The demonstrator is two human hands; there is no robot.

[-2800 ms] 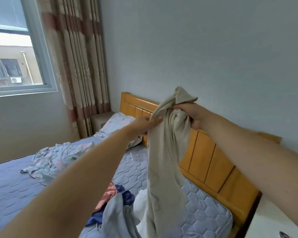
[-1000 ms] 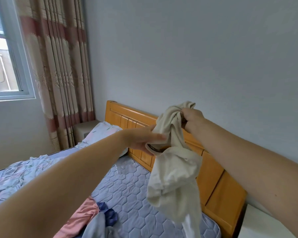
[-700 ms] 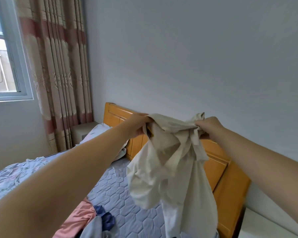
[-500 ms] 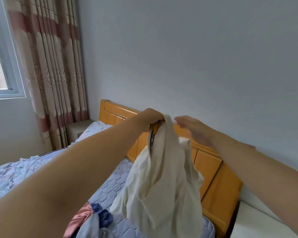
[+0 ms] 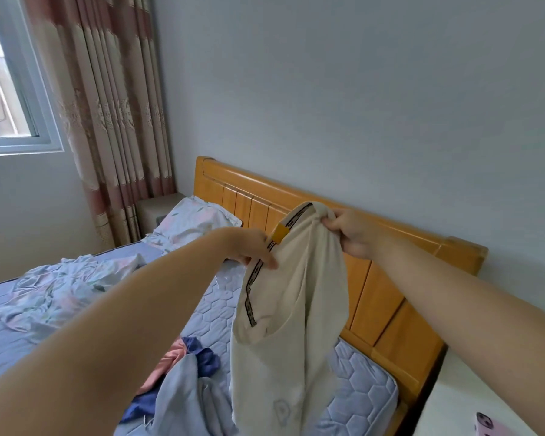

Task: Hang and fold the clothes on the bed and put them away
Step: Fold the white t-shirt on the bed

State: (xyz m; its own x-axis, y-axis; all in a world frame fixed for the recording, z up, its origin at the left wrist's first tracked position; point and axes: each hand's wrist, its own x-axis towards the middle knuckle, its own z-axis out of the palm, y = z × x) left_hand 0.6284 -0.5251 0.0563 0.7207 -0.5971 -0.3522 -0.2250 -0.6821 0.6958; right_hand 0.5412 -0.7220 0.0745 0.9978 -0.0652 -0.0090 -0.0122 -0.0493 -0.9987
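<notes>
A cream shirt (image 5: 290, 335) hangs in the air above the bed (image 5: 356, 382), held up by its collar. My left hand (image 5: 252, 247) pinches the collar at its black printed tape, beside a small yellow tag (image 5: 280, 236). My right hand (image 5: 353, 232) grips the collar's other side, slightly higher. The shirt's lower part drops past the bottom edge of the view. Below it on the mattress lies a pile of clothes: a light blue garment (image 5: 183, 401), a pink one (image 5: 167, 363) and a dark blue one (image 5: 205, 357).
A wooden headboard (image 5: 387, 313) runs behind the shirt against the grey wall. A floral pillow (image 5: 192, 223) and a crumpled floral sheet (image 5: 57, 294) lie further left. Curtains (image 5: 114, 114) and a window (image 5: 10, 89) fill the left side. A white nightstand (image 5: 463, 404) with a pink object (image 5: 491, 427) stands at bottom right.
My right hand let go of the bunched shirt for a moment and has taken hold of the collar again. Both hands now spread the collar, its printed tape and yellow tag showing.
</notes>
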